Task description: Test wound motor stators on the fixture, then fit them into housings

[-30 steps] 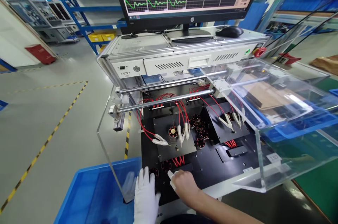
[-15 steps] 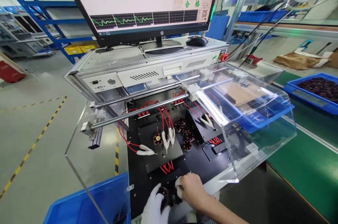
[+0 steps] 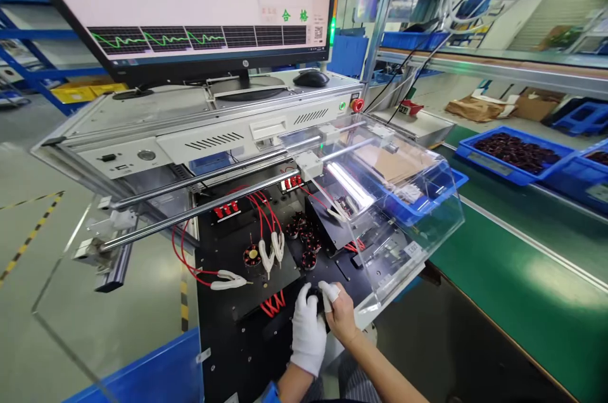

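Note:
My left hand [image 3: 308,330], in a white glove, is closed around a dark motor stator [image 3: 313,293], mostly hidden by the fingers. My right hand [image 3: 339,313], bare but for white coverings on the fingertips, pinches at the stator's right side. Both hands are over the front edge of the black fixture panel [image 3: 223,333]. Beyond them, one stator with copper windings [image 3: 252,256] sits on a raised black plate, beside white test clips [image 3: 230,281] on red wires. Several more stators [image 3: 308,258] lie grouped to the right of that plate.
A clear acrylic cover [image 3: 403,213] on metal rails [image 3: 204,210] stands over the right side. Behind is a monitor [image 3: 213,4] with green curves. Blue bins [image 3: 517,156] of dark parts rest on the green conveyor [image 3: 498,251]; another blue bin [image 3: 156,371] is low at left.
The view has swung right, so the bench appears further left. Both hands have come up and closer together, with the stator between them. The monitor's curves look the same.

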A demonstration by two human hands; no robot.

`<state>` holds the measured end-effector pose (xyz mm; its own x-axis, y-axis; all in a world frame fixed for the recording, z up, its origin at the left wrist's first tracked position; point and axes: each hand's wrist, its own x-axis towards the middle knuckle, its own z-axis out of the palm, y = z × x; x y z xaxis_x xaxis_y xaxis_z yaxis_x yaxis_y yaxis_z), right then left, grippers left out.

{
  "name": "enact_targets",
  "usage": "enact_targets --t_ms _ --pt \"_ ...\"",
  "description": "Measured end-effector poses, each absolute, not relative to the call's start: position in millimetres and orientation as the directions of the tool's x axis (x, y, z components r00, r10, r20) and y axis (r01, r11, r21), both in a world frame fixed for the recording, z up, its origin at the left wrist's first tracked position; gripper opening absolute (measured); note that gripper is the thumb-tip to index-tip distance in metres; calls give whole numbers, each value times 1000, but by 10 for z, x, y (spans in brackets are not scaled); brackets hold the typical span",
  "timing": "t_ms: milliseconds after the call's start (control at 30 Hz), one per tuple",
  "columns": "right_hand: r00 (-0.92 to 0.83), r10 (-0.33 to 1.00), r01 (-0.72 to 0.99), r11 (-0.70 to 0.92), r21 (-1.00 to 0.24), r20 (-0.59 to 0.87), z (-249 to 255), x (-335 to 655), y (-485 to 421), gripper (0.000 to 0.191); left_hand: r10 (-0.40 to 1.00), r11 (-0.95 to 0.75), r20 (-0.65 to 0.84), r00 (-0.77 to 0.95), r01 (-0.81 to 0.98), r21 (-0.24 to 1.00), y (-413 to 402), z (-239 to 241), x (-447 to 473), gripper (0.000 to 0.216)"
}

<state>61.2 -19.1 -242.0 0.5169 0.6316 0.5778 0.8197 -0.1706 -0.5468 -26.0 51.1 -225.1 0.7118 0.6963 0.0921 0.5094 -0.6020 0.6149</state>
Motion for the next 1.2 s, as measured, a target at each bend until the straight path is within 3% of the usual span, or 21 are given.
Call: enact_targets --t_ms 100,200,333,433,500,567,667,733,833,900,1000,1100,1200 --pt "572 599 783 -194 -592 560 -2493 576 -266 48 564 -736 71 823 462 494 712 -2041 -47 26" --pt "652 588 707 -244 -663 479 -2586 506 -365 55 565 -769 69 822 495 405 774 -1937 66 32" --pt "730 593 576 -265 -774 340 -2699 323 -576 64 549 -783 168 819 432 448 631 -1948 -67 40" --pt "679 667 560 -202 -803 306 -2723 168 -816 69 399 -828 74 914 324 458 528 -1958 -113 50" --pt "622 732 544 -150 -825 277 -2626 114 -965 65 314 -873 -90 945 325 365 505 -1954 -43 55" --pt "599 778 462 -139 -876 192 -2397 118 -1068 52 285 -903 -225 932 340 262 504 -1947 60 45" --pt "685 728 173 -134 -976 21 -1865 216 -1132 29 268 -915 -265 926 331 231 510 -1924 181 27" --pt "739 673 -13 -29 -1000 -29 -1465 345 -1147 23 273 -916 -209 939 320 241 515 -1894 246 26" --pt "844 536 -138 221 -965 2 -890 667 -1161 20 327 -906 -66 943 332 263 548 -1852 366 29" --pt "903 430 -207 409 -889 -12 -543 942 -1163 31 387 -890 -28 922 381 251 594 -1847 431 29" --pt "909 415 -302 581 -756 -44 -140 1315 -1163 55 450 -871 8 893 438 222 684 -1886 405 27" --pt "894 448 -297 616 -730 14 36 1535 -1164 62 475 -851 116 872 422 314 758 -1942 243 30" --pt "869 488 -304 658 -689 81 21 1635 -1158 63 519 -726 173 837 325 606 712 -1915 103 38"
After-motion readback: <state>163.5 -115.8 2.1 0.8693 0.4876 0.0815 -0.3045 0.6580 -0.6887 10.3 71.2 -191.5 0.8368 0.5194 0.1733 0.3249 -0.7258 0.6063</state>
